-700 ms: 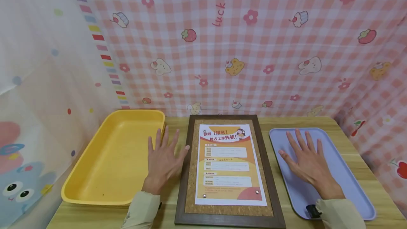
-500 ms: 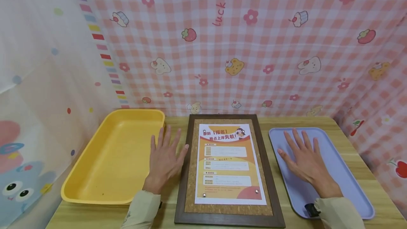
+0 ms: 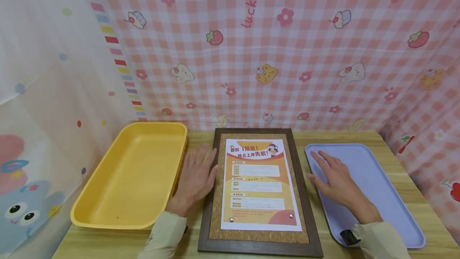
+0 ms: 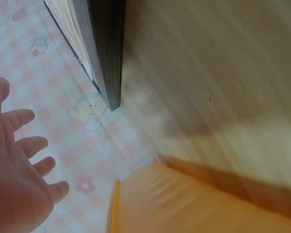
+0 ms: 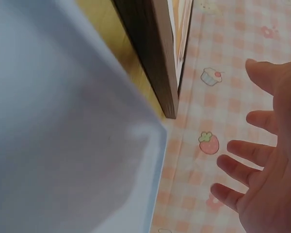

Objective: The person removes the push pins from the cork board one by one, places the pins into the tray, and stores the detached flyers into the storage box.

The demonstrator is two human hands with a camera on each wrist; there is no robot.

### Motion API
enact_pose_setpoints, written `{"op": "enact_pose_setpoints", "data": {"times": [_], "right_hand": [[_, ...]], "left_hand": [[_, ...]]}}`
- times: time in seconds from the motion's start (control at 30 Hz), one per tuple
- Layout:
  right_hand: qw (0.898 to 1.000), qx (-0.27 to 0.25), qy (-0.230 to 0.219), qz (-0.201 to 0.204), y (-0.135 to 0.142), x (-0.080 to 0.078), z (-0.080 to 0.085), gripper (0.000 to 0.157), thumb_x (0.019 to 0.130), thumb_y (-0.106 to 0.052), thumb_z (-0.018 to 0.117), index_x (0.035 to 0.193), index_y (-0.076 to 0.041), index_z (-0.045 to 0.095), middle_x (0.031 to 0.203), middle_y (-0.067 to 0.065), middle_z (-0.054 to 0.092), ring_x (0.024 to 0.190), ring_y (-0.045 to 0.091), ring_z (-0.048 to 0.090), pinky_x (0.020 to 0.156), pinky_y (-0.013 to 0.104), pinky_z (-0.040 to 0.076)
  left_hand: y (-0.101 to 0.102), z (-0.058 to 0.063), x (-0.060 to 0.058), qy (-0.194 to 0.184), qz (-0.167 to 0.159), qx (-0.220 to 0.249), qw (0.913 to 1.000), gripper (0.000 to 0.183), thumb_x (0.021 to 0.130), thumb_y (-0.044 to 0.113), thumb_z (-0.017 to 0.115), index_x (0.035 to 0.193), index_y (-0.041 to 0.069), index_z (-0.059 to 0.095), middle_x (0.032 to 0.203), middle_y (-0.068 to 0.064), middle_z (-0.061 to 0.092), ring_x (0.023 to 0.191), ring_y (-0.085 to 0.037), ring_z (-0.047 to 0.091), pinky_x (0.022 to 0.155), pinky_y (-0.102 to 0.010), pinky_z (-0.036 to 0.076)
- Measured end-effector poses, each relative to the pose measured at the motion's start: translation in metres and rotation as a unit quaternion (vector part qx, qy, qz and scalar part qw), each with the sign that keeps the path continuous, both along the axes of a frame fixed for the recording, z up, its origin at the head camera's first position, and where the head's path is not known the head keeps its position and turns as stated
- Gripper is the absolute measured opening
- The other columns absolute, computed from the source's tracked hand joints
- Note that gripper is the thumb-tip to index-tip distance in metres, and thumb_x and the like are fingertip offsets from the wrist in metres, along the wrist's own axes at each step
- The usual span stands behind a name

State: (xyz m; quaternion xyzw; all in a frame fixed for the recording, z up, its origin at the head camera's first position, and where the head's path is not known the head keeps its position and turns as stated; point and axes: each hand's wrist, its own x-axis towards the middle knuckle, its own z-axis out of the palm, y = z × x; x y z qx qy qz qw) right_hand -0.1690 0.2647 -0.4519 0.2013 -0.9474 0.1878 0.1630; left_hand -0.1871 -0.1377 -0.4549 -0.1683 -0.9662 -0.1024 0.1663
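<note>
A cork board (image 3: 258, 237) in a dark brown frame lies on the table, with a printed poster (image 3: 256, 187) fixed to it by silver pushpins (image 3: 291, 216). My left hand (image 3: 194, 179), fingers extended, hovers between the yellow tray and the frame's left side, fingertips overlapping the frame edge in the head view. Over the left part of the lilac tray (image 3: 381, 195) is my right hand (image 3: 339, 183), its fingers loosely extended and thumb toward the frame. Both wrist views show the palms with nothing held: the left hand (image 4: 19, 165) and the right hand (image 5: 271, 155).
The yellow tray (image 3: 125, 179) stands at the left of the wooden table (image 3: 370, 137). A pink checkered cloth (image 3: 266, 51) hangs behind the table and along the right. A pale patterned curtain (image 3: 46, 91) hangs at the left.
My left hand has moved right, toward the board's frame. The right hand has shifted slightly left and turned its fingers toward the board. Trays and board stay in place.
</note>
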Motion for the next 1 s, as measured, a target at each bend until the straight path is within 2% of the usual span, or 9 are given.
{"op": "enact_pose_setpoints", "data": {"times": [0.23,0.37,0.5,0.57,0.63,0.73,1.0], "right_hand": [[0.999,0.001,0.006,0.045,-0.004,0.001,-0.001,0.06,0.081,-0.02,0.072,0.134,-0.002,0.048,0.128,0.026,0.049,0.112,0.043,0.046,0.086,0.06,0.034],[0.997,-0.007,-0.015,0.071,-0.007,0.001,0.0,0.057,0.083,-0.021,0.071,0.131,0.001,0.05,0.125,0.023,0.052,0.112,0.04,0.049,0.088,0.058,0.039],[0.994,-0.026,-0.072,0.082,-0.012,0.003,0.002,0.057,0.088,-0.025,0.066,0.137,-0.006,0.046,0.12,0.015,0.053,0.095,0.026,0.057,0.076,0.042,0.048],[0.991,-0.035,-0.097,0.087,-0.015,0.003,0.002,0.057,0.088,-0.025,0.066,0.138,-0.008,0.044,0.114,0.012,0.054,0.081,0.016,0.056,0.067,0.032,0.047],[0.987,-0.054,-0.123,0.093,-0.018,0.003,0.002,0.056,0.088,-0.022,0.066,0.138,-0.009,0.044,0.107,0.011,0.055,0.07,0.01,0.051,0.059,0.025,0.044],[0.979,-0.084,-0.156,0.105,-0.023,0.005,0.002,0.054,0.087,-0.017,0.067,0.136,-0.007,0.046,0.102,0.011,0.057,0.064,0.005,0.048,0.054,0.022,0.043],[0.951,-0.125,-0.244,0.143,-0.035,0.012,0.002,0.049,0.091,-0.03,0.06,0.135,-0.008,0.049,0.088,-0.002,0.058,0.066,0.007,0.053,0.055,0.025,0.047]], "left_hand": [[0.006,-0.008,-0.003,-0.026,-0.024,0.004,0.9994,0.049,0.099,0.035,0.041,0.144,0.017,0.039,0.15,-0.015,0.03,0.138,-0.036,0.024,0.109,-0.056,0.02],[0.01,-0.011,-0.005,-0.052,-0.035,0.016,0.9979,0.048,0.099,0.035,0.04,0.144,0.018,0.038,0.151,-0.015,0.029,0.138,-0.036,0.024,0.109,-0.056,0.019],[0.013,-0.015,-0.008,-0.075,-0.04,0.027,0.996,0.05,0.099,0.038,0.04,0.145,0.017,0.038,0.151,-0.014,0.028,0.138,-0.036,0.024,0.109,-0.056,0.018],[0.014,-0.017,-0.01,-0.089,-0.04,0.036,0.9946,0.051,0.099,0.039,0.04,0.145,0.017,0.037,0.151,-0.014,0.028,0.138,-0.036,0.024,0.11,-0.055,0.017],[0.015,-0.018,-0.012,-0.105,-0.038,0.041,0.9929,0.052,0.099,0.04,0.038,0.146,0.017,0.035,0.152,-0.014,0.026,0.138,-0.036,0.023,0.111,-0.054,0.016],[0.018,-0.02,-0.015,-0.124,-0.04,0.042,0.9906,0.053,0.099,0.04,0.037,0.147,0.017,0.033,0.153,-0.013,0.025,0.139,-0.035,0.021,0.111,-0.052,0.015],[0.023,-0.021,-0.02,-0.157,-0.062,0.044,0.9846,0.055,0.099,0.037,0.039,0.147,0.012,0.032,0.152,-0.013,0.025,0.14,-0.035,0.019,0.112,-0.05,0.015]]}}
